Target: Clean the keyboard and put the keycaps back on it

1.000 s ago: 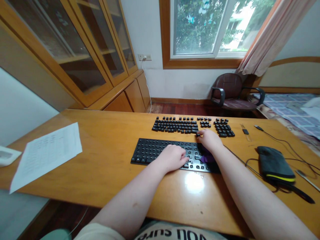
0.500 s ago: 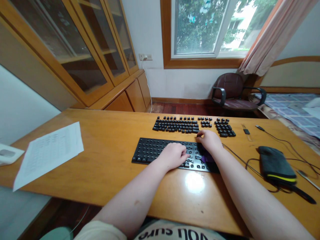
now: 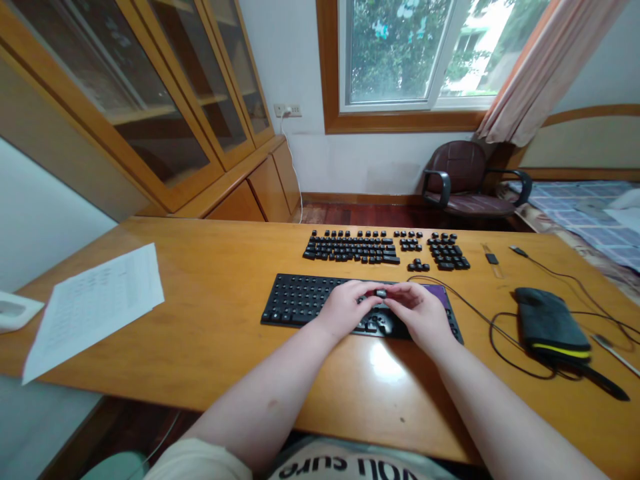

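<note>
The left hand and right hand pinch one keycap over the keyboard, between the desk's near and far edges; moving it likely calls for steadiness.

Open desk left, clutter right
Bare wood between paper and keyboard; loose keycaps bar far side, thin strip before them; cable and grey pouch crowd right

From my remote seat, the left hand and right hand hide part of the keyboard, and the keycap at their fingertips is too small to read. I can't read the papers; the left edge crops a white object.
</note>
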Tool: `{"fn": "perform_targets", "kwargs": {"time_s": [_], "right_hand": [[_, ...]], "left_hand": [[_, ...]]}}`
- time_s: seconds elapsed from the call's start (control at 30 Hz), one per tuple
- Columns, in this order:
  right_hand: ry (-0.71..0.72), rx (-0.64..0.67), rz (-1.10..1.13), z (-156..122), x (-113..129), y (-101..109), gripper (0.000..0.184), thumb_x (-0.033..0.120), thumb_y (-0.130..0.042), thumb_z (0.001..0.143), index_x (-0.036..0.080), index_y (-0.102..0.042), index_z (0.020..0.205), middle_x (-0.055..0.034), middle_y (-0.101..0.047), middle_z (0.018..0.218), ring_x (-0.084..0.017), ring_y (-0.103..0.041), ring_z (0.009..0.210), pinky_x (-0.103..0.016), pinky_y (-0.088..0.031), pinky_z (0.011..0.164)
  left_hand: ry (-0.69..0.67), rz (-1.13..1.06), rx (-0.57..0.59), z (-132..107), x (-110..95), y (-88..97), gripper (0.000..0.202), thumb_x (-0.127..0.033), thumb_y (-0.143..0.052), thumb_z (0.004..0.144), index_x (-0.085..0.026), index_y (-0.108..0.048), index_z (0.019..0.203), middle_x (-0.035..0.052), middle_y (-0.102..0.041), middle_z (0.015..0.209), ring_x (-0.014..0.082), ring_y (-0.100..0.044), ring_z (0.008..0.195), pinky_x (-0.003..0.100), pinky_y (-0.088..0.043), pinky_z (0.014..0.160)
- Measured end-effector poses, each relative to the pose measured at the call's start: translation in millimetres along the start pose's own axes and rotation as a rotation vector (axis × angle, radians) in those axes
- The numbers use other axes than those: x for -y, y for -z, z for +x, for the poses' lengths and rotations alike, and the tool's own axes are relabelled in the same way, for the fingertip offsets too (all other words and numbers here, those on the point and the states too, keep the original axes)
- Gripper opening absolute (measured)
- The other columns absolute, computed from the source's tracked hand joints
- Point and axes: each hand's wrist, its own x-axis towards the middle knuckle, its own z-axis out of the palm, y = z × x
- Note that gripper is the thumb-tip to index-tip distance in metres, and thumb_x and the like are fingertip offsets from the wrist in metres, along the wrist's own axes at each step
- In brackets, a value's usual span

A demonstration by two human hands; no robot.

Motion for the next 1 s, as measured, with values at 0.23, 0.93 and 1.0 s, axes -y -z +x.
{"fn": "perform_targets", "kwargs": {"time_s": [0.23,0.93,1.0], "right_hand": [[0.144,-0.1,-0.949,13,5,47,0.028,0.032,-0.052,0.083,0.018,-0.065,0.103,-0.0113,-0.066,0.108,-0.026,-0.057,0.105,-0.042,-0.042,0.093],[0.136,-0.387,-0.871,8,13,50,0.021,0.034,-0.051,0.081,0.018,-0.06,0.091,-0.0076,-0.063,0.083,-0.021,-0.058,0.073,-0.031,-0.044,0.066],[0.227,-0.255,-0.728,4,10,38,0.019,0.033,-0.052,0.081,0.02,-0.061,0.092,-0.0059,-0.063,0.084,-0.019,-0.059,0.075,-0.031,-0.047,0.068]], "left_hand": [[0.063,-0.04,-0.075,1,9,-5.7,0.02,-0.025,-0.064,0.077,-0.02,-0.065,0.097,0.0012,-0.068,0.09,0.0135,-0.063,0.082,0.027,-0.05,0.08],[-0.028,0.095,-0.189,2,8,-1.9,0.019,-0.027,-0.06,0.081,-0.02,-0.065,0.098,0.0044,-0.066,0.095,0.0168,-0.061,0.089,0.033,-0.048,0.085],[-0.067,0.13,-0.143,1,8,-5.2,0.02,-0.03,-0.062,0.08,-0.021,-0.066,0.097,0.0042,-0.068,0.093,0.0176,-0.061,0.09,0.034,-0.047,0.085]]}}
